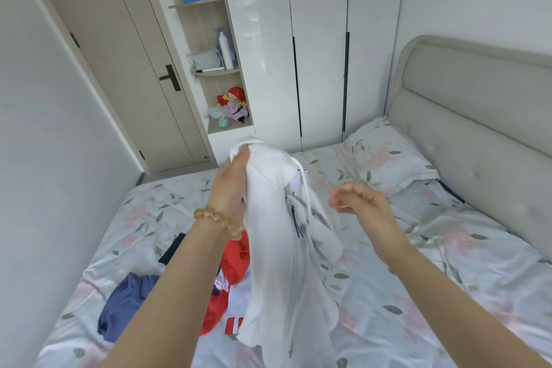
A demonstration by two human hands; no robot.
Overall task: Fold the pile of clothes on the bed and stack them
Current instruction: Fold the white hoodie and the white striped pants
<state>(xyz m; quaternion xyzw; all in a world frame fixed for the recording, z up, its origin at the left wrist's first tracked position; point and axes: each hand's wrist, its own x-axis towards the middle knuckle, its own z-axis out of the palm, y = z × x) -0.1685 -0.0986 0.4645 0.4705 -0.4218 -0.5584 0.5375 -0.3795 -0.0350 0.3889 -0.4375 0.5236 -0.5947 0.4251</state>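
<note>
Two bare forearms enter from the bottom edge, at 7 and 5 o'clock. Left hand (231,185), with an amber bead bracelet (219,222) on its wrist, is raised at centre and grips the bunched top of a white zip-up garment (277,263); its fingers are curled into the fabric. That garment hangs down from the grip toward 6 o'clock, with a dark zipper pull and a white drawstring visible near its upper part, and its lower folds fall in front of the pile. Right hand (363,206), at 3 o'clock of the garment and apart from it, holds nothing; its fingers are loosely curled.

Behind the hanging garment, at 7 o'clock, the remaining pile lies on the bed (418,293): a red and white garment (230,287), a blue garment (125,305) just beside it, and a dark item (173,251) partly hidden by the left forearm. Floral sheets cover the bed, and a matching pillow (385,155) rests at 2 o'clock against the padded headboard (478,128). White wardrobe doors (316,54) stand at 12 o'clock, open shelves (209,39) at 11 o'clock.
</note>
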